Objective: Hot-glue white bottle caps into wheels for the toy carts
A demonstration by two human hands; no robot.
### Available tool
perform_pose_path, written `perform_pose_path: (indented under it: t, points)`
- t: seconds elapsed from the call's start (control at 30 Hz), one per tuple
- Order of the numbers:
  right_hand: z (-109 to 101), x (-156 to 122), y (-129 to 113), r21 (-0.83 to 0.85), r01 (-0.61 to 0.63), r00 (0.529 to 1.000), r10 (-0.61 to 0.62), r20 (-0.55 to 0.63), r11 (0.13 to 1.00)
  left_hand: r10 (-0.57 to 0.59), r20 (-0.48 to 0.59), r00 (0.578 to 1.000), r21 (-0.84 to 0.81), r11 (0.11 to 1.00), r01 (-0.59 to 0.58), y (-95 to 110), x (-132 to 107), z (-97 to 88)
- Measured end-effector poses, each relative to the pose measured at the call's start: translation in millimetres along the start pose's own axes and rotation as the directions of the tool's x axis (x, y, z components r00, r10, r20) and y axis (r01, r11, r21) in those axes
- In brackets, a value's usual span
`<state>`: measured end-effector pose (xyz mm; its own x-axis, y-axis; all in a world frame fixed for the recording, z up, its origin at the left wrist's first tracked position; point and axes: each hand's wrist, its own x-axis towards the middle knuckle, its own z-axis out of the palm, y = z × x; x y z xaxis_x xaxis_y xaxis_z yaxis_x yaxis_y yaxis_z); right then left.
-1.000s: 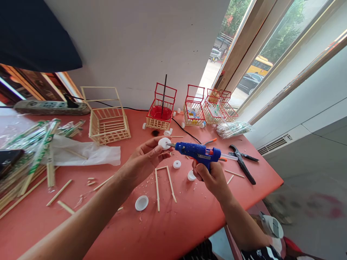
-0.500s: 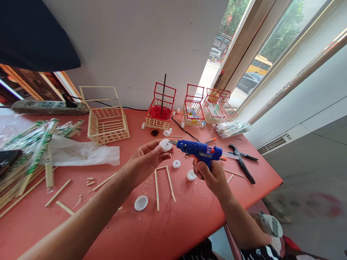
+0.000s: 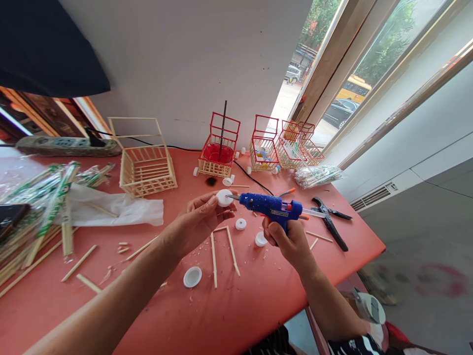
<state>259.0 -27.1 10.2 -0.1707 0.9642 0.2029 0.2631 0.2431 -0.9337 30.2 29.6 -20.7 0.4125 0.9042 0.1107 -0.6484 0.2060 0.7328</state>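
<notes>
My left hand (image 3: 195, 223) pinches a small white bottle cap (image 3: 223, 197) between thumb and fingers above the red table (image 3: 258, 296). My right hand (image 3: 286, 241) grips the handle of a blue hot glue gun (image 3: 271, 207). Its metal nozzle touches the right side of the cap. Under my hands lies a U-shaped frame of wooden sticks (image 3: 223, 249). Loose white caps (image 3: 192, 277) lie around it on the table.
Black pliers (image 3: 330, 221) lie to the right. A bare wooden stick basket (image 3: 146, 162) stands at the back left, with red-framed stick carts (image 3: 219, 148) along the wall. Wrapped chopsticks (image 3: 40, 197), loose sticks and a white bag (image 3: 118, 207) lie at the left. A power strip (image 3: 66, 144) lies at the back.
The glue gun's nozzle shifted slightly away from the cap and came back to touch it. Both hands stayed almost in place.
</notes>
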Motion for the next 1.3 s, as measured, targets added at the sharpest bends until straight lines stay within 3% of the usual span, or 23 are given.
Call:
perform_pose_path:
  t: [0.4, 0.63, 0.97, 1.3]
  points:
    - [0, 0, 0, 0.003, -0.004, 1.0, 0.004, -0.014, 1.0, -0.018, 0.009, 1.0, -0.005, 1.0, 0.018, 1, -1, 3.7]
    - [0, 0, 1, 0.02, 0.01, 1.0, -0.01, -0.016, 1.0, -0.022, -0.052, 0.998, 0.018, 1.0, 0.023, 3, -1, 6.5]
    - [0, 0, -3, 0.086, -0.016, 1.0, 0.018, -0.017, 0.996, 0.111, -0.202, 0.973, 0.213, 0.975, -0.067, 6, -1, 8.7]
    - [2, 1, 0, 0.063, 0.01, 1.0, -0.009, -0.013, 0.998, 0.265, -0.163, 0.95, 0.337, 0.92, -0.199, 8, -2, 14.5]
